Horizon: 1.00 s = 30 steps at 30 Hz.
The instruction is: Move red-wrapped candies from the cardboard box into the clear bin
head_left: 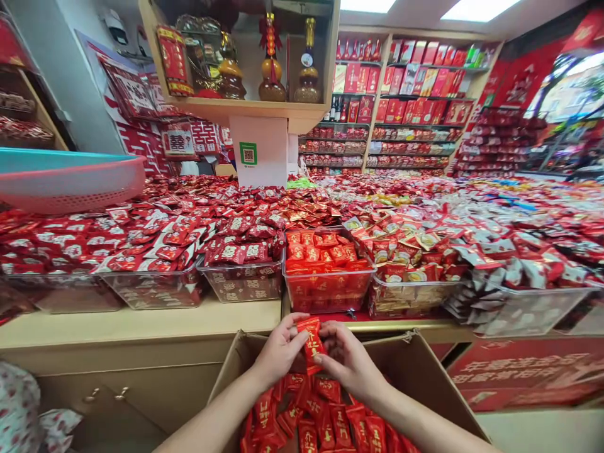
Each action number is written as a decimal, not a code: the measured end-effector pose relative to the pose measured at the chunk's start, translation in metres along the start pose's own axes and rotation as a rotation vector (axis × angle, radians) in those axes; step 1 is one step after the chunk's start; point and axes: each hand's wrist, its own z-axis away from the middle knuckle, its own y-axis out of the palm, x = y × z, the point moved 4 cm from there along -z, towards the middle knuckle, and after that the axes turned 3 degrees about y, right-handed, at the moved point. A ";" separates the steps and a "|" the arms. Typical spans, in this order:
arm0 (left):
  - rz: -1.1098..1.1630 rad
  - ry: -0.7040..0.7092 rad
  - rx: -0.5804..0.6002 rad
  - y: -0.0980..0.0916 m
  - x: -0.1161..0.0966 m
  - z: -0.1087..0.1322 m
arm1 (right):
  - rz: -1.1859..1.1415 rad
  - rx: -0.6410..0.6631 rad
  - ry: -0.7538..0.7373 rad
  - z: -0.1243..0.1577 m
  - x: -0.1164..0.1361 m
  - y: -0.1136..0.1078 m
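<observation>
Both of my hands meet over an open cardboard box (pixel 425 371) low in the middle of the view. My left hand (pixel 279 351) and my right hand (pixel 346 360) pinch a small stack of red candy packets (pixel 311 340) between their fingertips. The box below holds several more red packets (pixel 325 418) of the same kind. Just beyond my hands, on the counter, stands a clear plastic bin (pixel 326 290) filled with matching red packets.
A long beige counter (pixel 141 324) carries several clear bins of red and gold wrapped sweets. A pink and teal basket (pixel 66 179) sits at the left. Shelves of red boxes (pixel 406 94) line the back wall. Gourd bottles stand on an upper shelf (pixel 274 69).
</observation>
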 end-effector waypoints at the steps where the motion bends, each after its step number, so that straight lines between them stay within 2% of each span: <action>1: 0.010 -0.013 0.004 0.000 0.000 0.001 | 0.035 -0.016 -0.017 0.001 -0.002 0.001; 6: 0.059 -0.064 -0.004 0.001 0.003 0.001 | 0.170 -0.053 -0.060 0.000 0.004 0.001; 8: 0.072 -0.072 -0.046 -0.002 0.006 -0.002 | 0.362 -0.027 -0.182 0.002 0.016 0.002; 11: 0.064 -0.103 -0.122 -0.008 0.009 -0.005 | 0.760 0.127 -0.413 0.007 0.031 0.012; 14: 0.081 -0.144 -0.117 -0.010 0.009 -0.004 | 1.015 0.191 -0.591 0.009 0.036 0.016; 17: 0.029 -0.125 -0.080 -0.012 0.004 -0.001 | 1.018 0.150 -0.738 0.008 0.054 0.008; 20: -0.103 -0.048 -0.084 -0.020 0.002 -0.002 | 0.933 0.003 -0.848 -0.002 0.093 -0.013; 22: -0.143 -0.042 -0.078 -0.025 0.005 -0.005 | 0.954 -0.117 -0.820 -0.024 0.121 -0.030; 25: -0.173 -0.048 -0.057 -0.028 0.013 -0.010 | 1.173 -0.272 -0.622 -0.083 0.146 -0.051; 28: -0.167 -0.047 -0.042 -0.030 0.016 -0.011 | 1.466 -0.268 -0.329 -0.148 0.143 -0.059; 30: -0.142 -0.055 -0.034 -0.031 0.016 -0.011 | 1.545 -0.217 -0.234 -0.178 0.132 -0.058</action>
